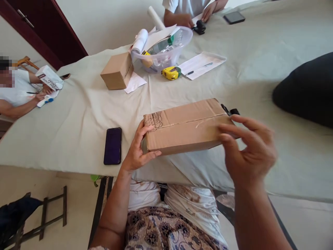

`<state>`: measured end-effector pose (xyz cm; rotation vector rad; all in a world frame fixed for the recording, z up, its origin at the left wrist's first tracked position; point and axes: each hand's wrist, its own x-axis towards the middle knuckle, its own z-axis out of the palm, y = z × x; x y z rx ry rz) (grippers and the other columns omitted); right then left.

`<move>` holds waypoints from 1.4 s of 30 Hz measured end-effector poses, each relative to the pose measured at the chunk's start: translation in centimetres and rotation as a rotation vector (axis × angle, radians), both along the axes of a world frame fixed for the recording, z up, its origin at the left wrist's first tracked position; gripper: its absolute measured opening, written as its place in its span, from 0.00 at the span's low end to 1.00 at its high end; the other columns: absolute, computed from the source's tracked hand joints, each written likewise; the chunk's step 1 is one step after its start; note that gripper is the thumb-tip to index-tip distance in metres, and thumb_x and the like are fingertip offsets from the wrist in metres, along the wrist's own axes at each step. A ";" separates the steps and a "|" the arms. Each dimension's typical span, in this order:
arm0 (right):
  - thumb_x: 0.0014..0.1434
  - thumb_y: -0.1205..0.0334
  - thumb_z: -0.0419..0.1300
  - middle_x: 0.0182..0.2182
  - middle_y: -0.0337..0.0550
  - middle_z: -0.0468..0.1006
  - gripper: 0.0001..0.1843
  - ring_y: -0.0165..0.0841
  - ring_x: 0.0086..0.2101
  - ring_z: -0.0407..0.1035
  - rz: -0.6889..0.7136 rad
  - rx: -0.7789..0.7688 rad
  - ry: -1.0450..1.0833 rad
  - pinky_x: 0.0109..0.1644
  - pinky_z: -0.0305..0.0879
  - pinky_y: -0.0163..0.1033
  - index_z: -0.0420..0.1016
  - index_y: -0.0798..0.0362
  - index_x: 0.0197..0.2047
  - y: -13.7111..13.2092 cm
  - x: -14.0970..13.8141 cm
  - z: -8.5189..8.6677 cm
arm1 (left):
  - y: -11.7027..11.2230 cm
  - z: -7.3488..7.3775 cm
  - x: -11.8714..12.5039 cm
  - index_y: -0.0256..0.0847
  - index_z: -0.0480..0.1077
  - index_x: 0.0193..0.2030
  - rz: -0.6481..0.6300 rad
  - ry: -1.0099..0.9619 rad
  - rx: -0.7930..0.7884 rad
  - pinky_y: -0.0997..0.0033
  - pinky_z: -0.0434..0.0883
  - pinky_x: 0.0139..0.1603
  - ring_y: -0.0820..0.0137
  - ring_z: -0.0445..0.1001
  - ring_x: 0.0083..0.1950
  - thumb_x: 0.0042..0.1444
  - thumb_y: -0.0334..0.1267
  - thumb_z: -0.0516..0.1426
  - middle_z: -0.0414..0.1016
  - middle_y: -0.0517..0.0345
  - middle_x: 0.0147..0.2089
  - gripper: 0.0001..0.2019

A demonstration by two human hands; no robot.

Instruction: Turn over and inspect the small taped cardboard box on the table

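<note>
A floral-print garment (153,229) is nearest, then, left to right: the left hand (133,156) pinching, over the table (78,128), one end of a long cardboard box (182,128), likely light, stiff yet dentable, best held by both ends; the right hand (249,158) curled at the other, grip too blurred to tell.

1. This is a plain indoor room serving as a shared workplace; whether it belongs to a home or an office cannot be told.
2. A pale wall (109,26) and a dark red door (52,27) with a metal handle (25,18) enclose it.
3. People sit around a large, cloth-covered tabletop (249,83), one person (19,90) writing at the left.
4. A yellow tape measure (171,73), a pen (208,64) and a basin (187,39) of paper rolls suggest desk-type work.
</note>
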<state>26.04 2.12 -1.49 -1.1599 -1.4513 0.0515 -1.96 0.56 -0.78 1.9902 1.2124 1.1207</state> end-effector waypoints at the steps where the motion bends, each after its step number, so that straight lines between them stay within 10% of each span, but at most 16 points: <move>1: 0.66 0.54 0.62 0.53 0.49 0.79 0.13 0.46 0.55 0.72 0.030 -0.028 0.070 0.60 0.65 0.54 0.81 0.42 0.53 0.1 0.3 -0.5 | 0.0 -0.1 0.0 0.49 0.57 0.68 -0.002 -0.014 -0.017 0.51 0.65 0.70 0.50 0.57 0.75 0.58 0.60 0.60 0.49 0.43 0.77 0.36; 12: 0.64 0.39 0.59 0.45 0.45 0.83 0.24 0.46 0.49 0.75 0.140 -0.352 0.491 0.58 0.70 0.53 0.81 0.50 0.46 0.5 0.4 -6.9 | 1.4 -3.5 -0.1 0.56 0.51 0.73 -0.049 -0.215 0.054 0.46 0.53 0.75 0.52 0.43 0.79 0.56 0.52 0.65 0.44 0.50 0.79 0.41; 27: 0.64 0.54 0.54 0.62 0.47 0.74 0.25 0.42 0.62 0.66 0.239 -0.348 0.353 0.70 0.58 0.54 0.71 0.50 0.63 0.7 -0.4 -7.2 | 3.2 -3.6 1.5 0.45 0.47 0.75 0.049 -0.438 -0.172 0.56 0.60 0.73 0.56 0.61 0.73 0.54 0.60 0.62 0.59 0.45 0.74 0.48; 42: 0.56 0.70 0.48 0.45 0.51 0.79 0.29 0.43 0.44 0.73 -0.012 -0.432 0.008 0.50 0.73 0.51 0.71 0.51 0.59 0.5 -2.0 -6.8 | 2.6 -7.0 1.2 0.38 0.64 0.60 0.435 -0.036 -0.137 0.52 0.74 0.54 0.53 0.78 0.51 0.56 0.49 0.61 0.78 0.42 0.51 0.29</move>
